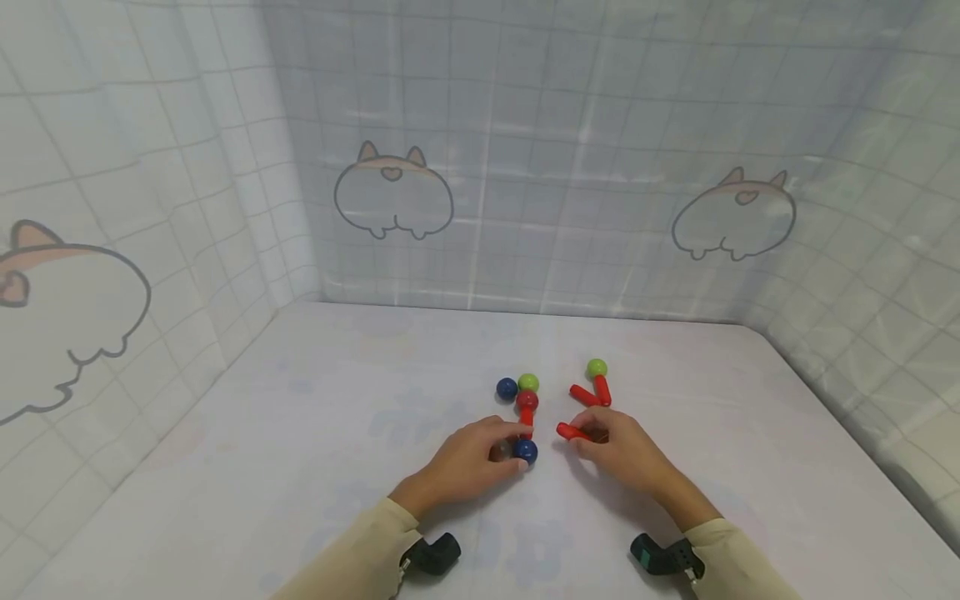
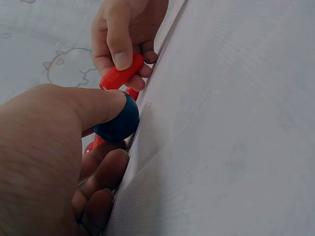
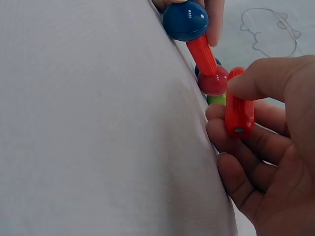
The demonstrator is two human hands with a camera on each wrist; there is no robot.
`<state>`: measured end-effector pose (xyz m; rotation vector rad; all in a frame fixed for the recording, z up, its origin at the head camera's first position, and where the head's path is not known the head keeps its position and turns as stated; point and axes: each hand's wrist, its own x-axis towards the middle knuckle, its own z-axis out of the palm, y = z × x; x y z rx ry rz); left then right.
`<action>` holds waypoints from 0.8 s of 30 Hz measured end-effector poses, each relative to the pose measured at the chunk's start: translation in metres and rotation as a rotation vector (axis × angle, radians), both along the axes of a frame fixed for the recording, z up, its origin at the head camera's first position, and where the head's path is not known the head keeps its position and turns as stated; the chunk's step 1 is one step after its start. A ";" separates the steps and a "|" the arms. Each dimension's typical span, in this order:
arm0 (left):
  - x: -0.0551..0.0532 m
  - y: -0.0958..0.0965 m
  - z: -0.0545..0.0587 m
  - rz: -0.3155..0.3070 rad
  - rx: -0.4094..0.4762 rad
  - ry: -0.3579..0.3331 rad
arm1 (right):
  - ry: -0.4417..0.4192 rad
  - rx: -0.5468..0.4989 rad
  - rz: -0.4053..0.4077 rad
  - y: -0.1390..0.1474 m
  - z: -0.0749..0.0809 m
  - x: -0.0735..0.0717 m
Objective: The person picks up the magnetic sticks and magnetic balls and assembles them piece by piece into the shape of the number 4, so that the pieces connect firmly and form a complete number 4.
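My left hand (image 1: 465,458) grips a blue ball (image 1: 526,452) between thumb and fingers, low over the tabletop. From that ball a red rod (image 3: 202,55) runs to a red ball (image 1: 527,401), end to end in a line. My right hand (image 1: 626,454) pinches another red rod (image 3: 239,110) between thumb and fingers, a short way right of the blue ball and apart from it. One end of this rod shows a small metallic spot. Under my left palm is a dim round patch; I cannot tell what it is.
Behind the red ball sit a green ball (image 1: 528,382) and a second blue ball (image 1: 507,389). Farther right, a green ball (image 1: 597,367) meets a red rod (image 1: 603,390), and a loose red rod (image 1: 584,395) lies beside it. Pale gridded curtains (image 1: 555,250) enclose the white tabletop (image 1: 337,400).
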<state>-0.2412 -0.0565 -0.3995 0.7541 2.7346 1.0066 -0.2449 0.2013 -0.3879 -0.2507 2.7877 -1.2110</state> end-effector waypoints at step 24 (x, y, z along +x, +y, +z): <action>-0.001 0.001 -0.001 -0.008 -0.001 0.015 | -0.063 -0.095 0.201 -0.001 0.003 0.003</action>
